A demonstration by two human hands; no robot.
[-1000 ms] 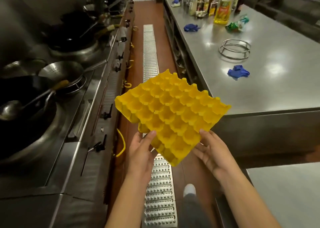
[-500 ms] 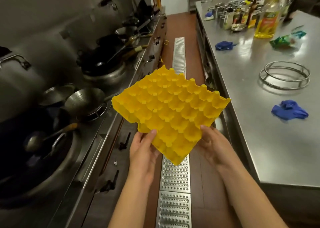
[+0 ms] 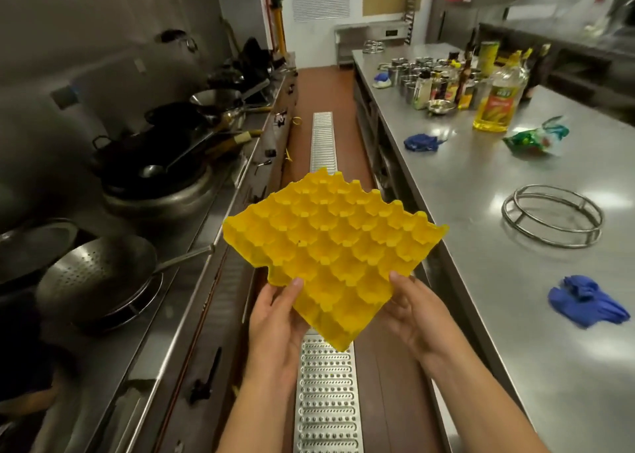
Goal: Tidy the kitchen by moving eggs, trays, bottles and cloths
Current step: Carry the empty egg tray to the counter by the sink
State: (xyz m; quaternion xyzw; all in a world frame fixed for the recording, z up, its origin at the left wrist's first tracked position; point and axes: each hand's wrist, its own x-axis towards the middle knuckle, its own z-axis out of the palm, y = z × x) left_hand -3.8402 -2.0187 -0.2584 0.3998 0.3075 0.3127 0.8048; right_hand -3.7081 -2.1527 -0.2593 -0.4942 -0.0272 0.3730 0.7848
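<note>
Head view: two bare hands hold a yellow egg tray (image 3: 335, 249) above a metal floor drain (image 3: 325, 394) that runs down the aisle of a commercial kitchen. The tray is empty, turned corner-on to the camera, with its nearest corner pointing down at the drain. The left hand (image 3: 275, 325) grips the tray's near-left edge, thumb on top and fingers hidden beneath. The right hand (image 3: 417, 315) grips the near-right edge the same way, thumb pressed on the upper face.

Right of the tray stretches a steel counter (image 3: 481, 280). On it, nearest the tray, lies a crumpled blue cloth (image 3: 587, 303); beyond that sits a round wire ring (image 3: 552, 216). A second blue cloth (image 3: 421, 142) lies farther along the counter, near its aisle edge, with a green packet (image 3: 536, 138) to its right. An oil bottle (image 3: 500, 96) stands behind them, and a cluster of jars and sauce bottles (image 3: 436, 83) crowds the counter's far end.

Left of the tray runs a stove line: a perforated strainer (image 3: 98, 274) rests on the closest burner, and a dark wok (image 3: 151, 163) with a ladle in it sits farther back.
</note>
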